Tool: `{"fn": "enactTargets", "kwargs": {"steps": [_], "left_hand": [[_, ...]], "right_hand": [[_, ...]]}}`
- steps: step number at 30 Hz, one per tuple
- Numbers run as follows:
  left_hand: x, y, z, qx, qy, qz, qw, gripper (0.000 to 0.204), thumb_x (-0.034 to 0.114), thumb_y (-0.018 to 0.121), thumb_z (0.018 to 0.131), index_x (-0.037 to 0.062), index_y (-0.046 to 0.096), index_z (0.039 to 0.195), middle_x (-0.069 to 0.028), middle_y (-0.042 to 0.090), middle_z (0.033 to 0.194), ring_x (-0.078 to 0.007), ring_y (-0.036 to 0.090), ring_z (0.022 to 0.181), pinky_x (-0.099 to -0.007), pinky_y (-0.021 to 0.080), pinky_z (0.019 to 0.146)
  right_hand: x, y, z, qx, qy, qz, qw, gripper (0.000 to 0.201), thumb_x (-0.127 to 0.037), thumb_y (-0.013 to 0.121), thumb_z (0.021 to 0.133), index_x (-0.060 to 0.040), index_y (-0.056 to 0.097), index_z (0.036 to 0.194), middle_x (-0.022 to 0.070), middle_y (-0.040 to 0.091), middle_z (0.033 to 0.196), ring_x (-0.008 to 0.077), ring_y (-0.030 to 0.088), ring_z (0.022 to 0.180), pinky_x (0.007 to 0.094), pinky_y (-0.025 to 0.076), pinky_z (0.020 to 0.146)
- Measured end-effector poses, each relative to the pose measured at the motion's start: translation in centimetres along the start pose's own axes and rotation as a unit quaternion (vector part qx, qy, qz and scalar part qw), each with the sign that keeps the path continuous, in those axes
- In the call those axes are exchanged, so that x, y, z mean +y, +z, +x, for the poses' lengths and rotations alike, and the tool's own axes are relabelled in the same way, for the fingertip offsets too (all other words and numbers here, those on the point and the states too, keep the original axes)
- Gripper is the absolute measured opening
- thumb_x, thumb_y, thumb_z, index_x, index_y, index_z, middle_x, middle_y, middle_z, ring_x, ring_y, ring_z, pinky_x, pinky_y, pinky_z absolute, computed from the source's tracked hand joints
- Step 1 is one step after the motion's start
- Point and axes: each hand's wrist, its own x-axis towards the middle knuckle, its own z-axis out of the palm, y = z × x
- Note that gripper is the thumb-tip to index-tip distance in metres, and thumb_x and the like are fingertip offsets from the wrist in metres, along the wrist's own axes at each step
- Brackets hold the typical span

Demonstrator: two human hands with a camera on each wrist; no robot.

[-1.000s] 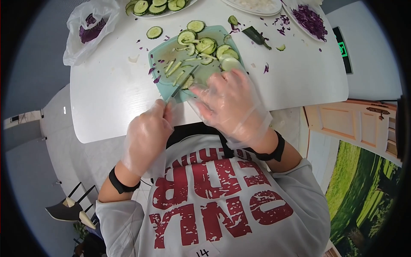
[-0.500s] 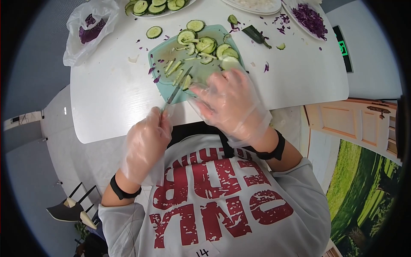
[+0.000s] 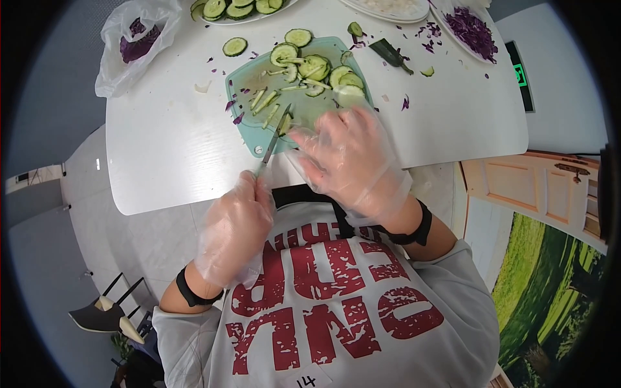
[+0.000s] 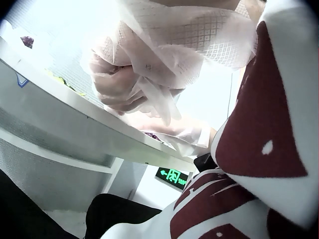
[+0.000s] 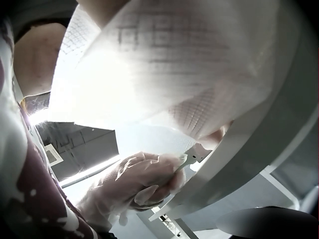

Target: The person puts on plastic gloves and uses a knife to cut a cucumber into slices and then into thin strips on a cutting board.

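My left hand [image 3: 236,226], in a clear plastic glove, grips the pale green handle of a small knife [image 3: 276,137]. The blade lies over a teal cutting board [image 3: 249,139], along the left side of a cucumber slice [image 3: 284,124]. Right by that slice is the extended index finger of my gloved right hand [image 3: 349,158], which rests low over the board's right side; what lies under its palm is hidden. Cucumber strips [image 3: 265,102] lie left of the blade, and several round slices [image 3: 315,66] sit farther back. The right wrist view shows the knife handle [image 5: 188,160] in the left fist.
A plate of cucumber slices [image 3: 239,11] stands at the back, with a white plate [image 3: 388,10] beside it. Shredded purple cabbage [image 3: 471,32] fills the back-right plate. A plastic bag [image 3: 139,45] holds purple cabbage. A cucumber end [image 3: 389,55] lies right of the board.
My left hand has drawn the knife back toward the body and slightly right, turning the blade steeper. The board's corner hole now shows. My right hand has stayed nearly in place.
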Motion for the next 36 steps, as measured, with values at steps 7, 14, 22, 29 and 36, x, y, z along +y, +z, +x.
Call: {"fn": "enactTargets", "kwargs": {"steps": [7, 14, 22, 29, 36], "left_hand": [[0.3, 0.1, -0.1, 0.0, 0.002, 0.007, 1.0, 0.014, 0.012, 0.053, 0.098, 0.0004, 0.053, 0.092, -0.027, 0.061, 0.068, -0.0483, 0.061, 0.066, -0.0531, 0.048, 0.057], [1.0, 0.4, -0.4, 0.025, 0.042, 0.042, 0.998, 0.024, 0.019, 0.054, 0.101, 0.0018, 0.051, 0.085, -0.0238, 0.061, 0.062, -0.0438, 0.063, 0.057, -0.0501, 0.049, 0.05], [0.6, 0.3, 0.6, 0.016, 0.05, 0.051, 0.997, 0.023, 0.017, 0.053, 0.1, 0.0013, 0.052, 0.083, -0.0238, 0.06, 0.059, -0.0432, 0.063, 0.056, -0.0499, 0.05, 0.049], [0.4, 0.1, 1.0, 0.014, 0.028, 0.048, 0.998, 0.021, 0.016, 0.054, 0.098, 0.001, 0.054, 0.083, -0.0267, 0.061, 0.064, -0.0469, 0.061, 0.06, -0.0528, 0.049, 0.053], [0.3, 0.0, 1.1, 0.013, 0.024, 0.058, 0.998, 0.021, 0.017, 0.054, 0.099, 0.0013, 0.056, 0.085, -0.0261, 0.061, 0.064, -0.0457, 0.062, 0.061, -0.0515, 0.05, 0.054]], "right_hand": [[0.3, 0.3, -0.2, 0.003, -0.005, 0.013, 1.0, 0.031, -0.025, 0.07, 0.082, -0.014, 0.072, 0.111, 0.0057, 0.055, 0.093, 0.0243, 0.053, 0.093, 0.0411, 0.042, 0.095], [0.3, 0.4, -0.2, 0.002, -0.006, 0.02, 1.0, 0.034, -0.024, 0.073, 0.08, -0.0157, 0.072, 0.113, 0.0049, 0.053, 0.094, 0.0246, 0.052, 0.092, 0.0416, 0.042, 0.094], [0.2, 0.3, -0.1, -0.013, -0.003, 0.013, 1.0, 0.037, -0.023, 0.076, 0.079, -0.0178, 0.071, 0.115, 0.004, 0.052, 0.096, 0.0247, 0.051, 0.094, 0.0421, 0.042, 0.095], [0.0, 0.2, 0.1, -0.002, 0.006, 0.031, 0.999, 0.037, -0.022, 0.076, 0.078, -0.016, 0.071, 0.115, 0.0052, 0.052, 0.097, 0.0261, 0.05, 0.091, 0.0413, 0.043, 0.089], [-0.2, -0.1, 0.4, -0.006, 0.003, 0.021, 1.0, 0.036, -0.022, 0.076, 0.078, -0.0143, 0.071, 0.114, 0.0053, 0.052, 0.097, 0.0264, 0.051, 0.09, 0.0409, 0.044, 0.087]]}}
